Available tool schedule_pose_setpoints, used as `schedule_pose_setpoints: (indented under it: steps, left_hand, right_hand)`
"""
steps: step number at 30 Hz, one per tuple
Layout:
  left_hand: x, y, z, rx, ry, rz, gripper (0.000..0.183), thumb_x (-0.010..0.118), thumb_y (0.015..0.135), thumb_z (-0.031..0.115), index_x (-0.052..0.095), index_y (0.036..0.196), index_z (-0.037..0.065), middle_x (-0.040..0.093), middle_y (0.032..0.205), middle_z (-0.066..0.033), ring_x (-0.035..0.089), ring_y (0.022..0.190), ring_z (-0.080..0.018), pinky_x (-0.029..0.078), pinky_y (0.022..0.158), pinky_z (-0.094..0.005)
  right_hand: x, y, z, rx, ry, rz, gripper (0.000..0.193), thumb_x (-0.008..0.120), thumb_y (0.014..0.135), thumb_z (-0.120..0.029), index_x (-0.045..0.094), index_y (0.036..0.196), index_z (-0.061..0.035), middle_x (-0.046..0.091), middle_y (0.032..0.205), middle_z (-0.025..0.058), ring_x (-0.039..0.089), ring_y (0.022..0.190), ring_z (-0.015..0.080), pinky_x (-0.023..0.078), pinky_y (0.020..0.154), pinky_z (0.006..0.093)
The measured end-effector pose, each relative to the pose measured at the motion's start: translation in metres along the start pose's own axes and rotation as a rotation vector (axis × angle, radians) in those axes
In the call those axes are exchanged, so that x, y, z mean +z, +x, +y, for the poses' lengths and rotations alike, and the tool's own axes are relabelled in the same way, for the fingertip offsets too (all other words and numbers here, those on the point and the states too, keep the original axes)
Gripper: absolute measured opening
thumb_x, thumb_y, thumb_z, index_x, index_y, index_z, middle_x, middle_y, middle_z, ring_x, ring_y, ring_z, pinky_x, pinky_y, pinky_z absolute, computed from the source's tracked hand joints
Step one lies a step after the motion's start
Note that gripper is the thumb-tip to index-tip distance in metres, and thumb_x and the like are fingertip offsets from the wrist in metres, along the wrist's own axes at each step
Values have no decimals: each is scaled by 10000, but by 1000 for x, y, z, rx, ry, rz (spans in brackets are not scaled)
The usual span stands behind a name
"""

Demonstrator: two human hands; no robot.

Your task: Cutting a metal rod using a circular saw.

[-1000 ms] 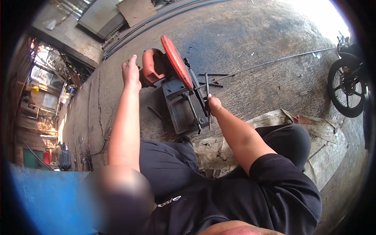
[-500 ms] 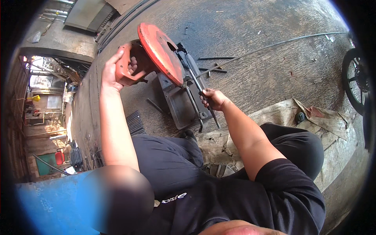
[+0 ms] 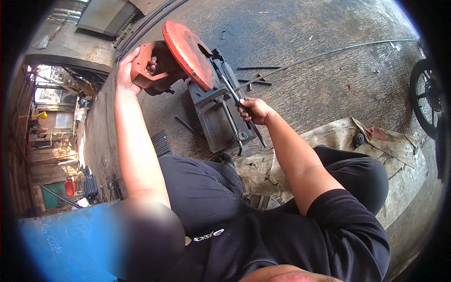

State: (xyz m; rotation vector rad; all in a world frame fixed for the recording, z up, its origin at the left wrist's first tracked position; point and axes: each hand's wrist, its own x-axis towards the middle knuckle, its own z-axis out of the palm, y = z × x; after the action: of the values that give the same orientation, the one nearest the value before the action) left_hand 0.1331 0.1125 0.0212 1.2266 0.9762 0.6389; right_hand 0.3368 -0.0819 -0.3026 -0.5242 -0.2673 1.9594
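My left hand (image 3: 127, 74) is closed around the orange handle (image 3: 139, 70) of a cut-off saw, holding the saw's head raised and tilted. Its round orange guard (image 3: 185, 52) shows worn paint, and the disc under it is mostly hidden. Below stands the grey metal base (image 3: 215, 134), with a clamp screw (image 3: 229, 114) along its right part. My right hand (image 3: 253, 110) grips a dark metal bar (image 3: 259, 135), fingers wrapped around it. The bar slants across the base's right side, its upper end near the guard, its lower end pointing toward me.
A long thin rod (image 3: 338, 49) stretches from beside the saw to the far right. Short bar pieces (image 3: 258, 68) lie beyond the base, and a bundle of bars (image 3: 161, 143) lies left of it. Dirty cloth (image 3: 305, 138) spreads near my knee. A spoked wheel (image 3: 423, 94) stands right.
The saw's head has moved slightly up and left with my left hand. My right hand and the bar have shifted a little, and the bar remains in my grip.
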Motion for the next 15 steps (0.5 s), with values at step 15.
schedule_pose_setpoints:
  steps: [15]
  left_hand:
    - [6,-3,-2,-25,3,39,509,534,901,363,491,1230,-23,580,944,-165,594,765,-197,528,561,-222]
  right_hand:
    - [11,12,6,52,-136,85,147,550,948,-202,460,863,-122,487,716,22,407,573,122,323,491,265]
